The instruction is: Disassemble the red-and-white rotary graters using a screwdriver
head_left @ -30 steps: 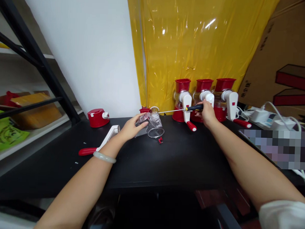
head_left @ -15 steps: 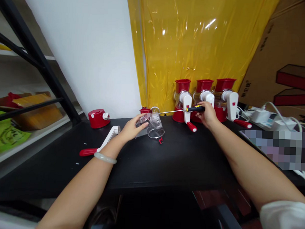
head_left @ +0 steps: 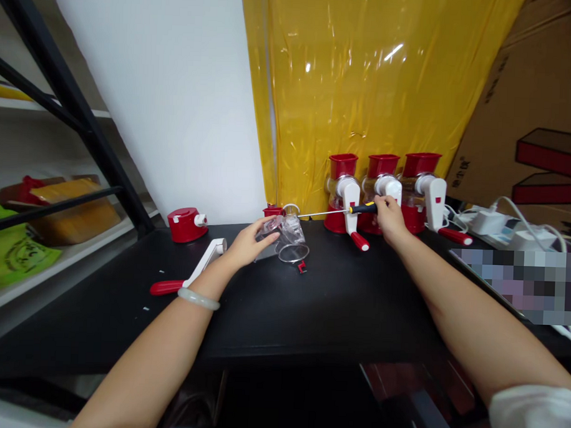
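Note:
My left hand [head_left: 249,243] is closed around one side of a clear plastic housing [head_left: 292,230] lying on the black table. In my right hand [head_left: 389,219] is a screwdriver [head_left: 363,208] with a black and yellow handle, held level. Its long shaft points left, and the tip is at the housing's upper right side; whether it touches cannot be made out. A small red part [head_left: 302,267] lies just in front of the housing. Left of my left hand are a white crank with a red handle [head_left: 167,287] and a red round base [head_left: 186,225].
Three red and white crank graters [head_left: 342,186] stand at the back, close behind my right hand. White chargers and cables [head_left: 489,219] lie at the right on the black table [head_left: 338,309]. A black-framed shelf [head_left: 90,237] is at the left, and a large carton [head_left: 494,140] leans behind.
The whole view has shifted slightly, with things a little lower in the picture. My right hand's fingers have changed position around the screwdriver handle. My left hand still holds the housing.

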`<state>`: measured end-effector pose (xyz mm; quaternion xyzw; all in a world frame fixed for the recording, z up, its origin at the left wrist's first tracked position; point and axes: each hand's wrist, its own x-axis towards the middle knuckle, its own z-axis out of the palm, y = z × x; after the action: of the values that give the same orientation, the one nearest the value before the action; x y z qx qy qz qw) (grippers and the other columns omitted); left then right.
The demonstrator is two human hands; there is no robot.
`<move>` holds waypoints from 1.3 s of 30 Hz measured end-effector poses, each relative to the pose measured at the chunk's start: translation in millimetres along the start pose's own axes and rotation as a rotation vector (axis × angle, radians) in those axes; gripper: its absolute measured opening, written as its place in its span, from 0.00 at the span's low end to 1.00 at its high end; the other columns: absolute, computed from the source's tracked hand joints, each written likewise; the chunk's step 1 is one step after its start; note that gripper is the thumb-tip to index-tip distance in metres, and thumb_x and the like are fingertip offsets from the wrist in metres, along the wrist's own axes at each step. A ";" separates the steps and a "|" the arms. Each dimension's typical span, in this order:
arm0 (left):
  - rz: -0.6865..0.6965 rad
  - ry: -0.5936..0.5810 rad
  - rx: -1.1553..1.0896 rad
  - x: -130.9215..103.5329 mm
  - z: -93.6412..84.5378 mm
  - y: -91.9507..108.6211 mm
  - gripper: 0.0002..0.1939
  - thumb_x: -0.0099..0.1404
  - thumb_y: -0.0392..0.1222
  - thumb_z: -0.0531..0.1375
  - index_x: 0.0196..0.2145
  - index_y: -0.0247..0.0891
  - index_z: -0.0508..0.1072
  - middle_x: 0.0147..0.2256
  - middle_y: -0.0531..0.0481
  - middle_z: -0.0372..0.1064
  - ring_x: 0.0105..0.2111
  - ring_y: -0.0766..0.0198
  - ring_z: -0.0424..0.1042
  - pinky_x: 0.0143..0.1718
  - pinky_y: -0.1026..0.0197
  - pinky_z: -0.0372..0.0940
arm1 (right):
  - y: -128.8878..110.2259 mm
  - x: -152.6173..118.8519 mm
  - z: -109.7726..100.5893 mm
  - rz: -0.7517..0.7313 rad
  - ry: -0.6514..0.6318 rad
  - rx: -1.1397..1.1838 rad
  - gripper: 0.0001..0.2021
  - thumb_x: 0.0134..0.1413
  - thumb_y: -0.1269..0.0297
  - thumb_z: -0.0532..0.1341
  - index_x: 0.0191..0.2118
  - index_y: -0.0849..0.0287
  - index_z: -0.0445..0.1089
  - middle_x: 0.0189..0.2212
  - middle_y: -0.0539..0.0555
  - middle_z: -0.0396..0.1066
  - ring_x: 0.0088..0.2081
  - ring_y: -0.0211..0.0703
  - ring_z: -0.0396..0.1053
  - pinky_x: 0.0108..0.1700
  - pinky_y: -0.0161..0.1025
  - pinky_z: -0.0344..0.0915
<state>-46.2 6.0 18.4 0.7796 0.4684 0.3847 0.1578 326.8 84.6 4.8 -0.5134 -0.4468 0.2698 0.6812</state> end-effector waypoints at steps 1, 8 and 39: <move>0.000 0.001 0.002 0.0 0.1 -0.2 0.33 0.63 0.60 0.59 0.61 0.41 0.66 0.60 0.44 0.67 0.59 0.51 0.67 0.62 0.50 0.58 | -1.7 -0.6 0.8 0.025 -0.005 0.034 0.10 0.52 0.54 0.61 0.31 0.54 0.62 0.16 0.42 0.57 0.14 0.33 0.55 0.16 0.31 0.56; 0.006 0.001 0.005 0.6 0.6 -2.4 0.33 0.63 0.60 0.59 0.61 0.41 0.66 0.60 0.44 0.67 0.59 0.52 0.67 0.62 0.51 0.59 | -17.2 -9.2 3.7 0.161 -0.074 0.323 0.05 0.48 0.65 0.56 0.34 0.55 0.63 0.22 0.44 0.62 0.16 0.31 0.56 0.17 0.31 0.59; 0.008 0.007 0.020 0.5 0.2 -1.5 0.33 0.63 0.61 0.59 0.61 0.42 0.66 0.60 0.44 0.68 0.59 0.51 0.67 0.62 0.50 0.59 | -3.0 -3.3 0.8 0.019 -0.053 0.084 0.14 0.57 0.48 0.56 0.30 0.54 0.62 0.12 0.42 0.53 0.13 0.33 0.52 0.15 0.31 0.57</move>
<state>-46.9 7.2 17.6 0.7818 0.4695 0.3832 0.1466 324.3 81.3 6.7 -0.4814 -0.4479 0.3082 0.6875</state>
